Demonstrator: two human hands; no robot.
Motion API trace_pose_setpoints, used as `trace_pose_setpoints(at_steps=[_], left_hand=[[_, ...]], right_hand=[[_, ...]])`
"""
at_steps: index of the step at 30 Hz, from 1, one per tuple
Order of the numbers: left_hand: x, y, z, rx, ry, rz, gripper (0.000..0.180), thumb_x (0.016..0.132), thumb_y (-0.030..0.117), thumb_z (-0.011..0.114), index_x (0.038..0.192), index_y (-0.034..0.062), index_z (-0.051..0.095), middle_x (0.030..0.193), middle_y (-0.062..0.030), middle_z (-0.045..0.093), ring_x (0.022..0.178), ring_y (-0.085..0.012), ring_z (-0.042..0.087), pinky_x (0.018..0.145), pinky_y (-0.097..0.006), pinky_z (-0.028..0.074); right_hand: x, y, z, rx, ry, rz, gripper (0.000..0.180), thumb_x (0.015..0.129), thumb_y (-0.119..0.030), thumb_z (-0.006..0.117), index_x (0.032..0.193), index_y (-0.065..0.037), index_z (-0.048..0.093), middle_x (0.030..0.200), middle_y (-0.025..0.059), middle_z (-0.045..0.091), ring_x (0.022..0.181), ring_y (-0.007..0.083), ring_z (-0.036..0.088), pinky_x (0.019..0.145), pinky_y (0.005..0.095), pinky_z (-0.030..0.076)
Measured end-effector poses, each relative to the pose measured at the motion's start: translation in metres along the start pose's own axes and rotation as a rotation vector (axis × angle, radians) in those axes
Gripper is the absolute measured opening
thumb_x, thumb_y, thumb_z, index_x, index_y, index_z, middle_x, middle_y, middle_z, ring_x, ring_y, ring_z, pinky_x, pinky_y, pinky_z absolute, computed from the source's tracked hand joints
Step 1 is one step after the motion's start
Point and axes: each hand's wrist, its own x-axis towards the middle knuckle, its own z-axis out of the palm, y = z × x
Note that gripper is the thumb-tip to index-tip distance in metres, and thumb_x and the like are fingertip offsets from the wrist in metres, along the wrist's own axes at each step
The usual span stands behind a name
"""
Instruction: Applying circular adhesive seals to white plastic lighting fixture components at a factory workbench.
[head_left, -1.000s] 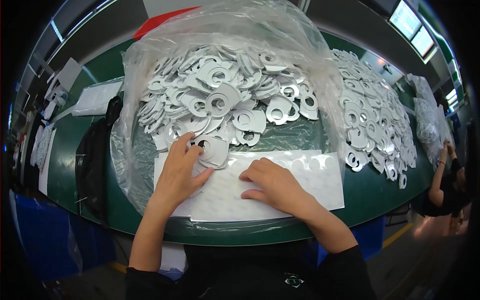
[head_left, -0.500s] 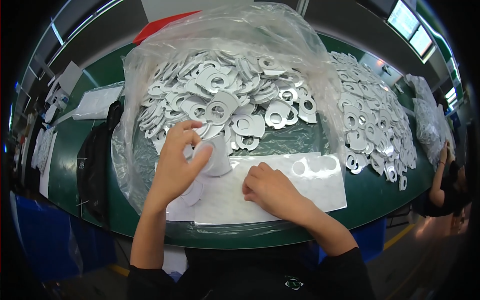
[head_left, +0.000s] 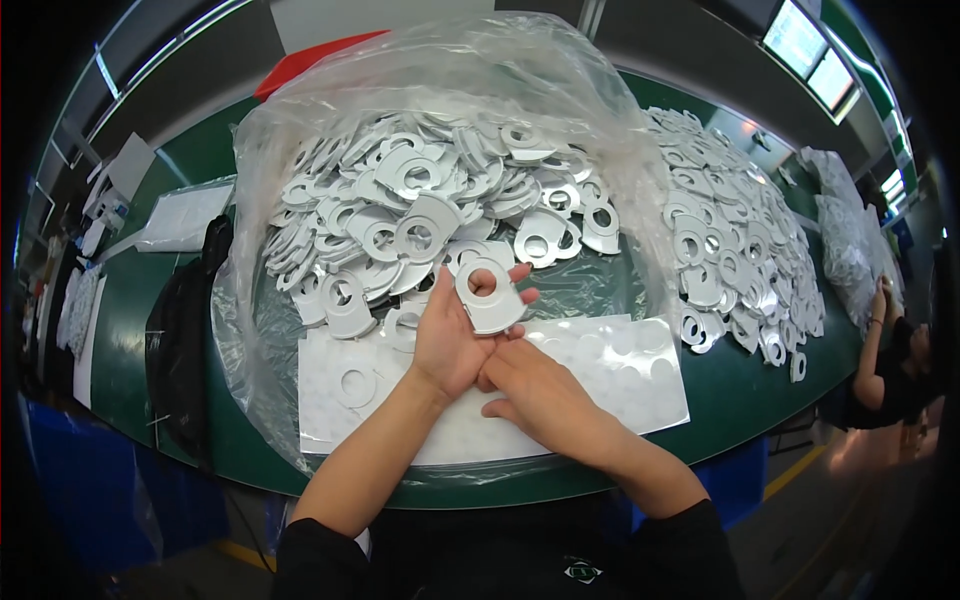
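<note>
A flat white plate with a large round hole (head_left: 487,303) lies in my left hand (head_left: 450,340), palm up, its fingers curled behind the plate and the tips showing past its right edge. My right hand (head_left: 540,395) meets the left just under the plate's lower edge. Its fingers are bent together, and their tips are partly hidden against the left palm; anything between them is too small to make out. Below both hands lie glossy white sheets (head_left: 640,390) marked with round cut-outs. One ring outline (head_left: 356,384) shows on the sheet's left part.
Ahead, a big clear plastic bag (head_left: 300,130) lies open around a heap of similar plates (head_left: 390,190). Another heap (head_left: 740,250) covers the table (head_left: 125,330) at right. A black bag (head_left: 185,350) lies at left, a red tray (head_left: 310,65) behind. Another person (head_left: 880,370) is at far right.
My left hand has moved right from the sheet's left side, turned palm up, and now bears the holed plate. The right hand has come against it, slightly lower.
</note>
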Motion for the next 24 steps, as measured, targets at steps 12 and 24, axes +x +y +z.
trace_pose_setpoints(at_steps=[12,24], left_hand=[[0.007,-0.008,0.004,0.308,0.093,-0.063,0.059,0.098,0.054,0.016,0.121,0.0088,0.046,0.12,-0.0199,0.055,0.101,-0.028,0.059,0.067,-0.032,0.048],[-0.008,-0.013,0.009,0.475,0.073,-0.077,0.079,0.092,0.065,0.007,0.113,0.0003,0.047,0.092,-0.0162,0.061,0.076,-0.0206,0.06,0.051,-0.026,0.039]], right_hand=[[-0.006,0.003,-0.02,0.134,-0.171,-0.184,0.01,0.077,-0.012,0.068,0.078,-0.006,0.06,0.078,0.0077,0.056,0.077,0.0255,0.057,0.067,0.0359,0.046],[0.005,0.051,-0.05,1.262,0.727,0.106,0.012,0.096,-0.016,0.053,0.091,-0.005,0.055,0.078,-0.0011,0.052,0.069,0.006,0.048,0.062,0.0203,0.04]])
